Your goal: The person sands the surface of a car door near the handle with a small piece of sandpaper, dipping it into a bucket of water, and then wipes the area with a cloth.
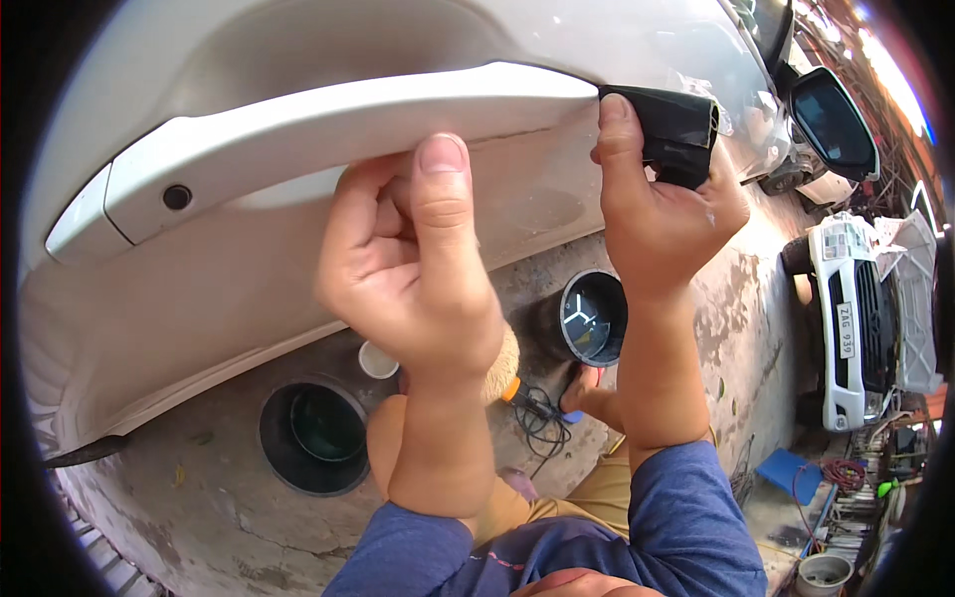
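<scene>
A white car door handle (338, 124) runs across the upper part of the head view, with a round dark keyhole (177, 197) near its left end. My left hand (413, 249) is closed at the handle's lower edge, its thumb up in front and its other fingers curled behind; their tips are hidden. In my right hand (662, 214) is a black folded sheet (676, 124), its thumb pressed on the left end and the fingers mostly hidden behind. That end of the sheet meets the handle's right tip.
Two dark buckets (313, 438) (594, 318) stand on the concrete floor below the door panel (537, 199). Between them lie an orange-collared polisher with a fluffy pad (502, 368) and its cord (545, 428). A side mirror (834, 124) and a white car front (846, 328) are at right.
</scene>
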Available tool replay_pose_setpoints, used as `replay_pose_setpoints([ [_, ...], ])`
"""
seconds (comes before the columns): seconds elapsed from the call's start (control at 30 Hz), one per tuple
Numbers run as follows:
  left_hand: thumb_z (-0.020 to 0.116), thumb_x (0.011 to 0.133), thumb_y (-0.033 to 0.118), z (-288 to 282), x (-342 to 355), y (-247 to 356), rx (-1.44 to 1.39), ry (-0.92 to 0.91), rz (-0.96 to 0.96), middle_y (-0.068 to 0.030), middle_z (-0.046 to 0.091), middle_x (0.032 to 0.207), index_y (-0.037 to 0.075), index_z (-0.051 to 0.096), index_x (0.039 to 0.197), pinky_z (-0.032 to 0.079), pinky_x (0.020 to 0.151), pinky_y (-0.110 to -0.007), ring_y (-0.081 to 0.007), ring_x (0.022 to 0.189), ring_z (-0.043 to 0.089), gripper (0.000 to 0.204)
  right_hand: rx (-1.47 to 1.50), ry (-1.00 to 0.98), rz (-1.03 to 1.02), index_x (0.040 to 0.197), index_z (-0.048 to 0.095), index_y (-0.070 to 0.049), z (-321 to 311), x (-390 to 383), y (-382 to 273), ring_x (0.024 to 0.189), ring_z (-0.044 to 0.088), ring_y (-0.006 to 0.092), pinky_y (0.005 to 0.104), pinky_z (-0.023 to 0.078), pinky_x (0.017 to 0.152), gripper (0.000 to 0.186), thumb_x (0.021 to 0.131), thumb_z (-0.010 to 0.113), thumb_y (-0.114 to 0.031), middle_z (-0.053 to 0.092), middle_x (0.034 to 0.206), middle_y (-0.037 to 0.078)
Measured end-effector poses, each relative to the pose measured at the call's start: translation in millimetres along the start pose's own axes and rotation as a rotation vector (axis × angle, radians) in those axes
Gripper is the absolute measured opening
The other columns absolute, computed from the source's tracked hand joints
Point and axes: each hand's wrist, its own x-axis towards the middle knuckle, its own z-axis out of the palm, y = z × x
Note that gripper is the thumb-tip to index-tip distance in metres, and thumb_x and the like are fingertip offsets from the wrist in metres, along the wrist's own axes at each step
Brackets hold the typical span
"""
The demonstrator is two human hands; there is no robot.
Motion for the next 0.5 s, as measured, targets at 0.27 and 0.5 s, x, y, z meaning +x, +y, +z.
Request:
replay_pose_setpoints([
  [0.27, 0.068, 0.100, 0.017, -7.7, 12.0, 7.7, -0.021, -0.127, -0.021, 0.0004, 0.052, 0.064, -0.002, 0.064, 0.096, 0.034, 0.047, -0.023, -0.0053, 0.050, 0.039, 0.020, -0.011, 0.084, -0.020, 0.090, 0.074, 0.006, 10.7, -13.6, 5.6, 0.063, 0.068, 0.0101, 0.0227, 0.055, 0.062, 0.014, 0.087, 0.082, -0.005, 0.073, 0.073, 0.008],
  [0.5, 0.068, 0.101, 0.021, -10.9, 10.8, 2.4, -0.059, -0.154, -0.040, 0.0010, 0.047, 0.060, 0.000, 0.061, 0.099, 0.039, 0.050, -0.026, -0.0077, 0.049, 0.039, 0.022, -0.014, 0.216, -0.038, 0.093, 0.073, 0.007, 26.2, -20.6, 6.8, 0.066, 0.068, 0.0099, 0.0229, 0.055, 0.064, 0.014, 0.085, 0.081, -0.002, 0.074, 0.075, 0.008],
])
